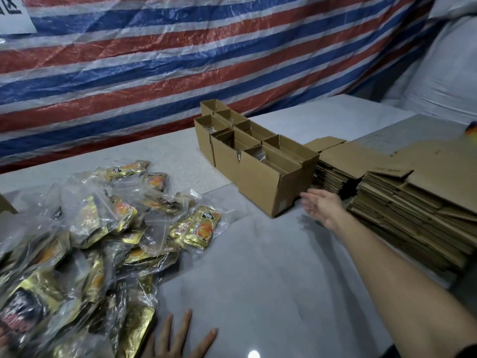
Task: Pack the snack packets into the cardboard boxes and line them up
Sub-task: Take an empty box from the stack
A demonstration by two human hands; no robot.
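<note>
The right grip [320, 206], fingers straight and empty, is stretched out at the near right corner of the nearest open cardboard box [265, 187]; contact cannot be told. The boxes stand in two rows running away toward a striped sheet [180, 60]. The snack packets [103, 228] lie heaped on the table [258, 267], well to the left, just beside the left grip [178, 339], which lies flat, fingers spread, empty. That grip looks nearer for the next packet.
</note>
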